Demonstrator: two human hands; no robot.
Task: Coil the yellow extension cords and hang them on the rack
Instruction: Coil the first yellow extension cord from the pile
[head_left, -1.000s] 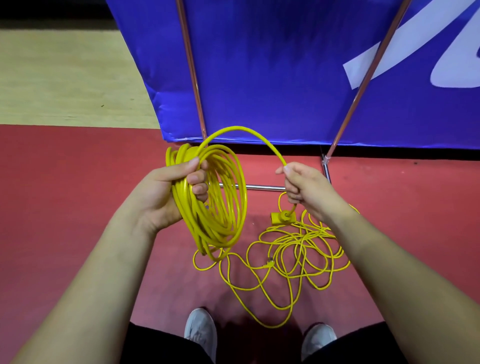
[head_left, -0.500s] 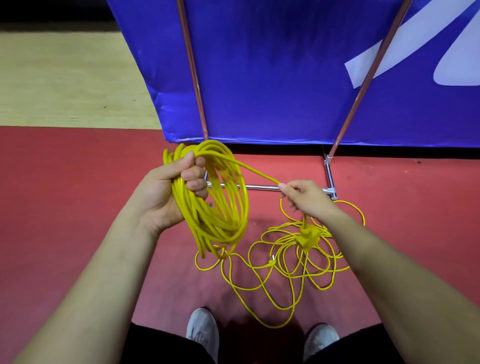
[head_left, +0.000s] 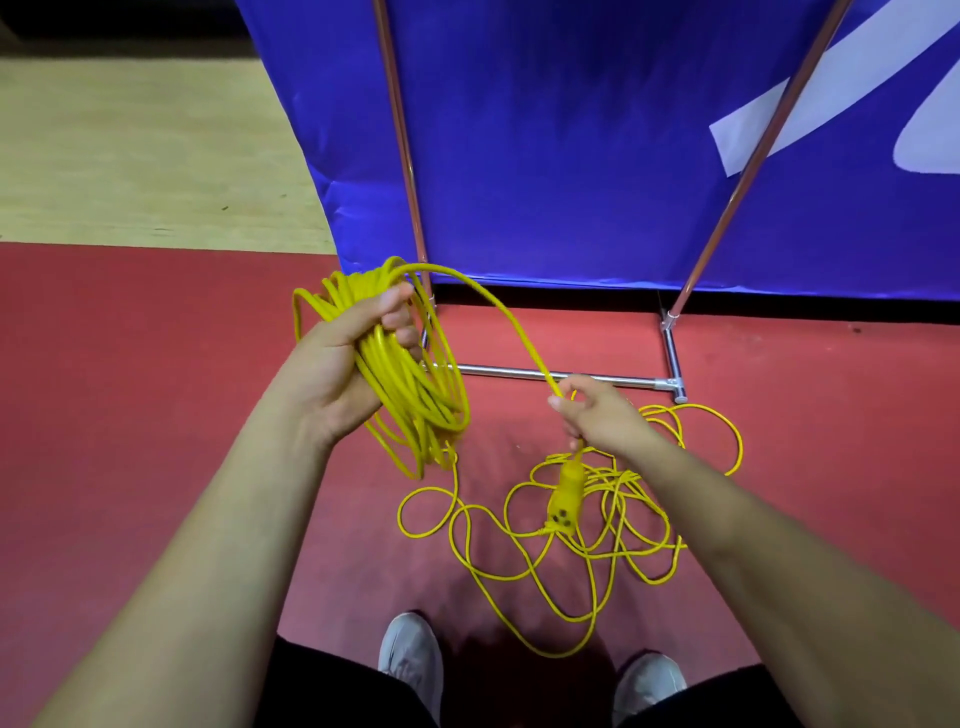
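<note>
My left hand (head_left: 337, 364) grips a coil of yellow extension cord (head_left: 415, 395) with several loops hanging below the fist. One strand arcs from the coil's top down to my right hand (head_left: 597, 415), which pinches it near its end. The yellow socket end (head_left: 563, 501) dangles just below that hand. A second yellow cord (head_left: 613, 514) lies loose and tangled on the red floor under my right arm. The metal rack (head_left: 550, 375) stands behind, its base bar on the floor and two slanted poles rising.
A blue banner (head_left: 571, 156) hangs behind the rack's poles. A tan floor strip (head_left: 130, 156) lies at far left. My two grey shoes (head_left: 410, 654) stand on the red floor (head_left: 130, 415) at the bottom, near the tangled cord.
My right hand has slid down the strand and lower to the right, so the socket end now hangs below it. The raised loop has flattened into a straighter run.
</note>
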